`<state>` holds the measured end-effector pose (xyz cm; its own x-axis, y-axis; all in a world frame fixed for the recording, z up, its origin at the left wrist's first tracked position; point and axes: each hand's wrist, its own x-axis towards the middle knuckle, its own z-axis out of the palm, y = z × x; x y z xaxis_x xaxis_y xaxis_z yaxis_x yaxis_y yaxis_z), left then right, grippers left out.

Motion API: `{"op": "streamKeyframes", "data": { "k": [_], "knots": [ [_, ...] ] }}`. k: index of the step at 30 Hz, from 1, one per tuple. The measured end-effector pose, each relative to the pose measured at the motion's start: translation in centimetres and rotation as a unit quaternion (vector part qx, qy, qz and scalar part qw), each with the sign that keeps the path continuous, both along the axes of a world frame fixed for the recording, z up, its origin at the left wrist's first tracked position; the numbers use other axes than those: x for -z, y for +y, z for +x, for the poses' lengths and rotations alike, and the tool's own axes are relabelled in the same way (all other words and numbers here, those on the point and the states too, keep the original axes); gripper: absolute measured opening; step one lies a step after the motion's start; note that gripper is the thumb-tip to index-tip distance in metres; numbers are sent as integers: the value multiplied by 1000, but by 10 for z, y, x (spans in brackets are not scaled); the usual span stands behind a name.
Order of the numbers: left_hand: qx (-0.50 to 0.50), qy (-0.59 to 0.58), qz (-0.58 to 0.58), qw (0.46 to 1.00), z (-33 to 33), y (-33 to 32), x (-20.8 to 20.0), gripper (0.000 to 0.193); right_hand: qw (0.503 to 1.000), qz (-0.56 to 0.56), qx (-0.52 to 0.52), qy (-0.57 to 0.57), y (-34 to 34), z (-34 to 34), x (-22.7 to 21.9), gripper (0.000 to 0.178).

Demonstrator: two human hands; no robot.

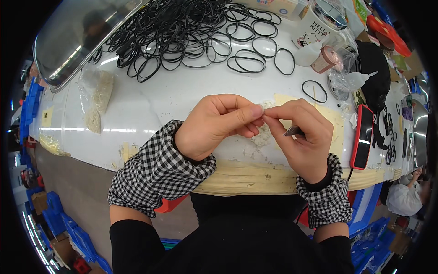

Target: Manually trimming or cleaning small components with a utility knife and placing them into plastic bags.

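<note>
Over the near edge of the white table, my left hand and my right hand meet fingertip to fingertip. Thumb and forefinger of each are pinched together; whatever lies between them is too small or hidden to make out. Tucked in the curled fingers of my right hand is a small dark tool with a pointed metal tip, mostly covered. Beneath my hands lies a scatter of small pale bits, partly on yellowish tape. Black-and-white checked sleeves cover both forearms.
A heap of black rubber rings fills the back, with a shiny metal tray left of it. A clear bag of pale bits lies left. At right are a red-cased phone, a squeeze bottle and a pink cup.
</note>
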<state>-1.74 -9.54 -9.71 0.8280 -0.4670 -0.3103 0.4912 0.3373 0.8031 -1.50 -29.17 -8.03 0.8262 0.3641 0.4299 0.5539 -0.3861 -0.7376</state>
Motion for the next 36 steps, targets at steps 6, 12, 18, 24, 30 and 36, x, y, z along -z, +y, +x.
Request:
{"op": "streamKeyframes", "data": {
  "k": [6, 12, 18, 24, 30, 36],
  "knots": [
    [-14, -42, 18, 999, -2, -3, 0, 18, 1000, 5, 14, -16, 2, -1, -2, 18],
    [-10, -65, 19, 998, -2, -2, 1, 18, 1000, 7, 16, -10, 1, -2, -2, 17],
    [-7, -92, 38, 995, -3, -5, 1, 18, 1000, -5, 0, -30, 0, -1, -2, 16],
    [-26, -90, 50, 994, -5, -6, -2, 18, 999, -16, 4, -28, 0, -1, -2, 16],
    [-5, -60, 19, 998, -4, -4, -3, 18, 998, 14, 0, -68, 2, -2, 3, 19],
    [26, -36, -63, 997, -1, 0, 7, 21, 998, 15, -8, -59, 2, -4, 3, 24]
  ]
}}
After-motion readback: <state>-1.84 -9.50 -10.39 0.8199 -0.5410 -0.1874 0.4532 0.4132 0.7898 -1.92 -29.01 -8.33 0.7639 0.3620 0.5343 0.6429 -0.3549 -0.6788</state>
